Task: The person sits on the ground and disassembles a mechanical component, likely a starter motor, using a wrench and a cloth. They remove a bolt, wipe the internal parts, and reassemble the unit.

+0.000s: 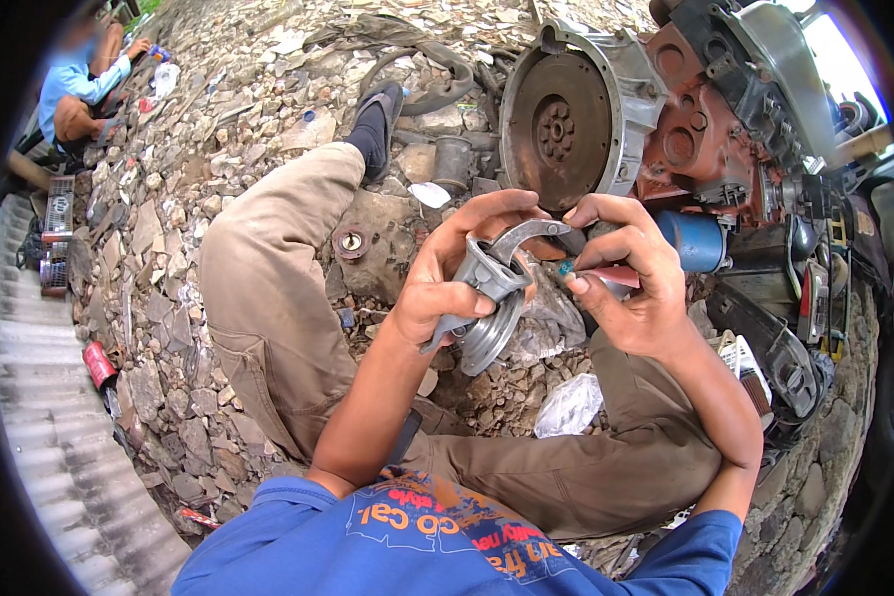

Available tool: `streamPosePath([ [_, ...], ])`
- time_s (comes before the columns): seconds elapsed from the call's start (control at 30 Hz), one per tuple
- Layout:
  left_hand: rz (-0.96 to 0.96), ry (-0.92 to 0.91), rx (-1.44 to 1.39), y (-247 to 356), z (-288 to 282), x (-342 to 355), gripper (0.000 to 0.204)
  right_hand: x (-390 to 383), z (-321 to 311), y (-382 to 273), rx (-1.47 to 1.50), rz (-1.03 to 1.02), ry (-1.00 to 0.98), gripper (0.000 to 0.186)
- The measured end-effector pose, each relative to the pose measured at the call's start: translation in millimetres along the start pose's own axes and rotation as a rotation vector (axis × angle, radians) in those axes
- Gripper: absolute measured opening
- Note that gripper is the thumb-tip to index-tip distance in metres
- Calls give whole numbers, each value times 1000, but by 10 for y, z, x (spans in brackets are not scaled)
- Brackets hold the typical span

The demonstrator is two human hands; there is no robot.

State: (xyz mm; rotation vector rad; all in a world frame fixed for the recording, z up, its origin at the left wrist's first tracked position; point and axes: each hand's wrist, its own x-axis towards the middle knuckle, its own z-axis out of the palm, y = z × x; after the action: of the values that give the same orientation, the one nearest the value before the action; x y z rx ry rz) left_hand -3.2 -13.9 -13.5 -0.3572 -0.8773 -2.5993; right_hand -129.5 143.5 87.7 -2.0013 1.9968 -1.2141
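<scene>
My left hand (pixel 445 283) is wrapped round a grey cast-metal part with a curved lever arm, which looks like a mechanical fuel pump (pixel 495 333). Its lever points up and right, toward my other hand. Close beside the lever, my right hand (pixel 634 273) has its fingers bent in a pinch. Between thumb and fingers shows a small pinkish, tube-like thing (pixel 618 276) with a teal end; its exact kind is unclear, partly hidden by the fingers. Both hands are raised above my spread legs.
An engine block (pixel 687 124) with a large flywheel (pixel 556 124) stands ahead on the right, with a blue filter (pixel 695 241) near it. A round metal piece (pixel 349 242) lies on a flat stone. Clear plastic (pixel 569 407) rests between my legs. Another person (pixel 79 89) squats far left.
</scene>
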Motion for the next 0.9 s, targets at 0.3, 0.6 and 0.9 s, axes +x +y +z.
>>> streamPosePath([
  [0.3,-38,-57,-108,-37,-74,-27,90,19,3,27,-76,-100,-19,26],
  [0.6,-42,-54,81,-236,62,-44,90,9,-112,65,-113,21,112,20],
  [0.9,-2,-43,58,-170,-30,12,101,26,37,-196,-1,314,53,17],
])
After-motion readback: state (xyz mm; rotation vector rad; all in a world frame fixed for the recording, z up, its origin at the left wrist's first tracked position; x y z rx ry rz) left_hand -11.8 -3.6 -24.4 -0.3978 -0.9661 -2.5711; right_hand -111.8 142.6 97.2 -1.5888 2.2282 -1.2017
